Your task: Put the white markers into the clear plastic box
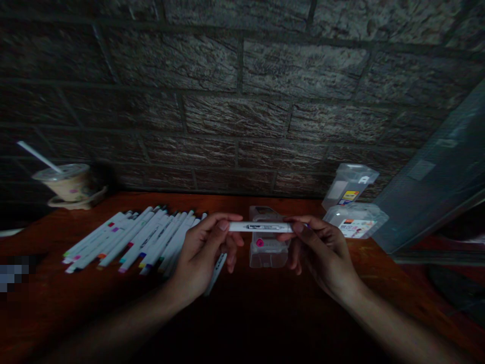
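Note:
A white marker pen (261, 227) with black print on its barrel lies level between my two hands. My left hand (206, 253) pinches its left end between thumb and fingers. At the other end, my right hand (322, 250) grips it the same way, covering the tip. Behind and below the marker, a clear plastic case (269, 257) rests on the table, with a pink round spot showing in it. Another white marker (216, 273) lies on the table, partly hidden by my left hand. A pile of white markers (140, 240) with coloured ends spreads to the left.
On the wooden table (242, 313), a lidded cup (66, 182) with a straw sits in a holder at the back left. At the right stand a tall clear container (350, 184) and a labelled clear plastic box (358, 221). A brick wall (235, 111) rises behind the table.

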Available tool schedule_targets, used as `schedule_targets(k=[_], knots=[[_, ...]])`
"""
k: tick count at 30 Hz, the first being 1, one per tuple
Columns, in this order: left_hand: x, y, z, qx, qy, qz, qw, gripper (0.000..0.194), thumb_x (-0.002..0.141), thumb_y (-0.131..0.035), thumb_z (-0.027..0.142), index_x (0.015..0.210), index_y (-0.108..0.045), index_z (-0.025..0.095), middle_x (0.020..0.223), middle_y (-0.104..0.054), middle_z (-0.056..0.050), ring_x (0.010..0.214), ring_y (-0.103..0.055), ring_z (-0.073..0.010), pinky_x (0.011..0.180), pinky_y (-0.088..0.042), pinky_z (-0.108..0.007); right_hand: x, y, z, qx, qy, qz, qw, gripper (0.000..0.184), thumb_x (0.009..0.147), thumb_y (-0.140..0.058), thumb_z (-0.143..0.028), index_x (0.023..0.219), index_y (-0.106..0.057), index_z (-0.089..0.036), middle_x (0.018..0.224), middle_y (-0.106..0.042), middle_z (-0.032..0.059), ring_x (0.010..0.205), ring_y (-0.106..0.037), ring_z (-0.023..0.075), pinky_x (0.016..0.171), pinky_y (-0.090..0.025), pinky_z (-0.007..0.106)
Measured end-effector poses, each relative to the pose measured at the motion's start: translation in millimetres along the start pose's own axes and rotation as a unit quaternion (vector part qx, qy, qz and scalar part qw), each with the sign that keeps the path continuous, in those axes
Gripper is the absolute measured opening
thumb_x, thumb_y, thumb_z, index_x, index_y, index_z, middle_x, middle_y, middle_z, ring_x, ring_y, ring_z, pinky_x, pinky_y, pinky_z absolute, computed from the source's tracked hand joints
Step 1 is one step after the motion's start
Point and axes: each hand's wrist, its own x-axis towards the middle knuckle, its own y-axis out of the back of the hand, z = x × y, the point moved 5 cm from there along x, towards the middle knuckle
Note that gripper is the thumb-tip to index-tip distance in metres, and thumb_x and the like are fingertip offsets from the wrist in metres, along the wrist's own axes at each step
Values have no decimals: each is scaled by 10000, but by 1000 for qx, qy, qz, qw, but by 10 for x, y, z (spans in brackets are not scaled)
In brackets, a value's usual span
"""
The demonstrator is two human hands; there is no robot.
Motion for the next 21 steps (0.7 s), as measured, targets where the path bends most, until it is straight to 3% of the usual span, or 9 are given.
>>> schedule_targets(k=[5,10,21], knots=[[14,32,24,18,-19,26,999,211,957,-712,357,1044,-752,169,619,-607,29,445,-529,-82,402,-471,-175,-1,2,-26,-14,18,4,1000,175,910,-784,-338,1007,-812,-196,801,-822,68,398,-662,128,346,-536,206],[30,58,52,15,-28,43,999,189,938,-739,335,1027,-762,170,617,-594,31,470,-527,-83,413,-469,-169,4,51,-44,-34,39,25,998,156,874,-826,-326,985,-834,-217,670,-739,1,426,-630,106,369,-517,183],[18,44,80,-40,-25,40,998,243,942,-717,345,1067,-763,141,663,-634,0,480,-557,-107,396,-481,-198,15,11,-85,3,13,26,1000,207,891,-781,-346,1024,-823,-193,769,-801,68,426,-631,125,345,-506,198]])
